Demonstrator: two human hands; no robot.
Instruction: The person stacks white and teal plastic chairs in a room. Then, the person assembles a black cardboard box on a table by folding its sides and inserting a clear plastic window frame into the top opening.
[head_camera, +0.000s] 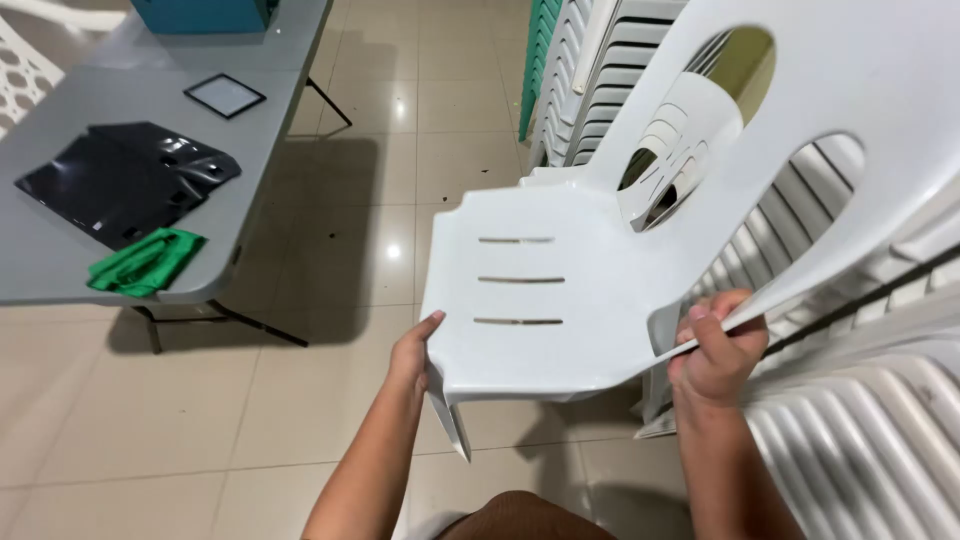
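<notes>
Teal box (203, 14) at the table's far edge, rectangular, only its lower part in view; no label legible. Small black-framed square panel (225, 96) lies flat near the table's (60, 265) right edge; a glossy black sheet (125, 180) lies nearer, and a folded green cloth (145, 262) sits at the near right corner.

White plastic chair (540, 290) held off the floor (200, 420), beside the table and well apart from it; seat tilted, front edge toward the left, backrest rising to the upper right; long axis runs lower left to upper right; three slots cross the seat.

Left hand (412, 352) grips the seat's front corner, thumb on top, other fingers hidden beneath; right hand (716, 352) is clamped on the armrest, fingers curled tight round its edge.

Stacks of white chairs (870, 440) stand just behind and to the right, close against the held chair; a green stack (540, 50) stands farther back.
</notes>
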